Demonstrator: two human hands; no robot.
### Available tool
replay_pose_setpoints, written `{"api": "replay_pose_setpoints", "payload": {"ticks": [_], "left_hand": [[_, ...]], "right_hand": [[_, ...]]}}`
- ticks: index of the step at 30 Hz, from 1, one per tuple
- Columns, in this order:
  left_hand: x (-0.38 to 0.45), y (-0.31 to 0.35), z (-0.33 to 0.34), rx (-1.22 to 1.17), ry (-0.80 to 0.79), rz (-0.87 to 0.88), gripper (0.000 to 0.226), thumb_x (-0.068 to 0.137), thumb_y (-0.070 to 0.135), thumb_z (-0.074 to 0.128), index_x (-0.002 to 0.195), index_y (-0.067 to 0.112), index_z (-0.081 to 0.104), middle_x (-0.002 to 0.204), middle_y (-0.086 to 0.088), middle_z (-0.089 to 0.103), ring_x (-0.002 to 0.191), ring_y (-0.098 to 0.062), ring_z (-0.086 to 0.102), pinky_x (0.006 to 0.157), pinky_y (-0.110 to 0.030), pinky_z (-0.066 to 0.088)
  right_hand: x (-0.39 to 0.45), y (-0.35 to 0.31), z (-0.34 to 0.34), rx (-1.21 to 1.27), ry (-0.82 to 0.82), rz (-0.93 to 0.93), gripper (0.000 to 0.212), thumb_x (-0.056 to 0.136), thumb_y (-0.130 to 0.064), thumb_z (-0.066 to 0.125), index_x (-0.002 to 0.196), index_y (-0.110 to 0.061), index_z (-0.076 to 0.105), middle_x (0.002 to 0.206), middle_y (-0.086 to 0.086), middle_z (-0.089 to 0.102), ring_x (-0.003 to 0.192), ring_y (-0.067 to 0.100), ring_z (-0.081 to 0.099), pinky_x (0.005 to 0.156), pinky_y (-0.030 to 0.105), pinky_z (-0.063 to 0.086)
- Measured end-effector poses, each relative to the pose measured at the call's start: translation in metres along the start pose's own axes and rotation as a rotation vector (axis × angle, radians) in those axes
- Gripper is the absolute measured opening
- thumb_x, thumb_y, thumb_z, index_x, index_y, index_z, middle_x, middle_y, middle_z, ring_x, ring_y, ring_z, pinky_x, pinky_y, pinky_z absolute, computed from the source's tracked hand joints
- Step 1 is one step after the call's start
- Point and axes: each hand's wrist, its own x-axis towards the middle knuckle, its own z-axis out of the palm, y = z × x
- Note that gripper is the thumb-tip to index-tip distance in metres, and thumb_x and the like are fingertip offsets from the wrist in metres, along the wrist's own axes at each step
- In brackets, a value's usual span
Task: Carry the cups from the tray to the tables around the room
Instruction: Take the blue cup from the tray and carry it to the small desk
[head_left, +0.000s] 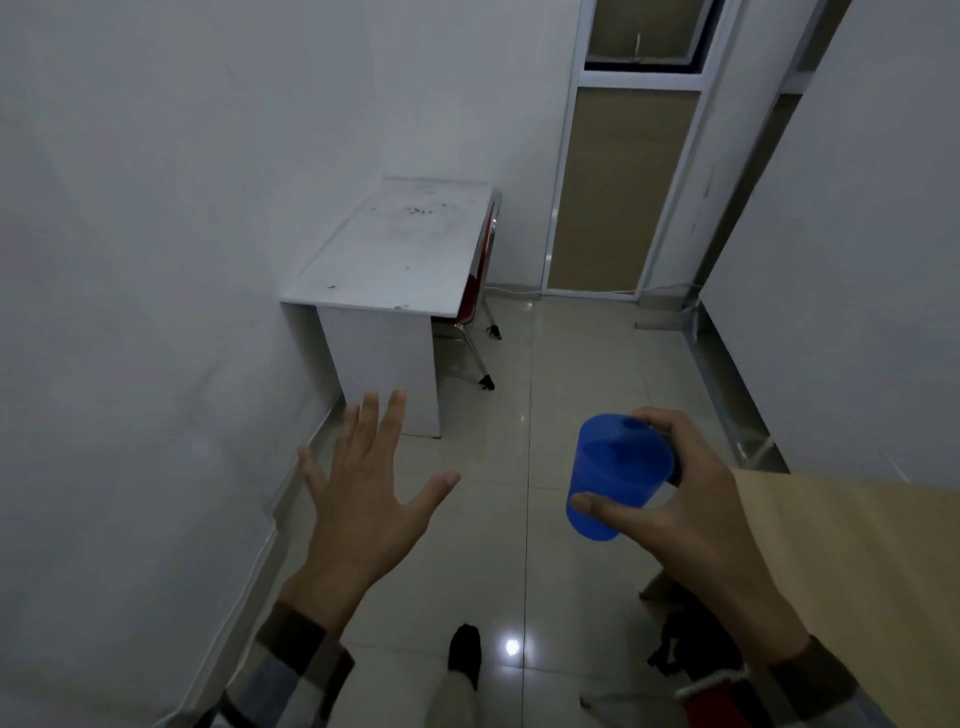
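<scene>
- White walls close in a narrow room with a glossy pale tiled floor (561, 364) under you, a ceiling light glinting off one tile near your feet.
- Against the left wall stands a white rectangular laminate table (400, 249), its top scuffed with dark specks and bare of cups.
- Tucked under that table's far side is a red chair with chrome legs (470, 306) — only its edge and black feet show.
- Your right hand (691, 499) grips a translucent blue plastic cup (615, 475), thumb across the near side and fingers curled round the far side; the cup is tilted, its mouth facing away from you, held in the air above the floor and well short of the white table.
- Your left hand (363, 499) is empty, fingers spread wide, palm down, hovering over the floor near the wall.
- Both wrists end in plaid sleeves (296, 660).
- At your right edge sits a light wooden tabletop (857, 551), just beside the cup hand.
- Your dark-socked foot (465, 652) shows below, between the arms.
- Behind, a tan-panelled door in a pale metal frame (618, 192) fills the far corner.
</scene>
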Motion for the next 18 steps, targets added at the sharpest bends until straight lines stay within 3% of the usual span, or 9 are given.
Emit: {"api": "replay_pose_setpoints", "payload": {"ticks": [5,10,18], "left_hand": [[0.13,-0.002,0.03,0.003,-0.026,-0.007,0.107,0.078,0.093,0.022,0.167,0.046,-0.015,0.179,0.01,-0.017,0.165,-0.011,-0.018,0.127,-0.064,-0.018],[0.257,0.009,0.06,-0.028,-0.016,0.029,0.101,0.084,0.093,0.026,0.166,0.05,-0.013,0.18,0.009,-0.013,0.165,-0.01,-0.016,0.127,-0.063,-0.018],[0.425,0.035,0.115,0.031,-0.047,0.052,0.098,0.076,0.102,0.009,0.158,0.059,-0.023,0.177,0.011,-0.02,0.162,-0.008,-0.022,0.125,-0.064,-0.018]], "right_hand": [[0.111,0.048,0.019,0.003,0.03,0.032,0.081,0.054,-0.048,0.093,0.124,-0.034,0.054,0.119,-0.02,0.062,0.111,0.003,0.061,0.089,0.019,0.051],[0.221,0.085,0.031,-0.013,0.039,0.027,0.081,0.054,-0.058,0.088,0.124,-0.034,0.055,0.119,-0.024,0.06,0.111,-0.001,0.059,0.089,0.007,0.046],[0.381,0.157,0.031,-0.016,0.013,0.018,0.079,0.055,-0.062,0.086,0.123,-0.038,0.053,0.119,-0.026,0.059,0.113,-0.002,0.058,0.089,0.006,0.045]]}}
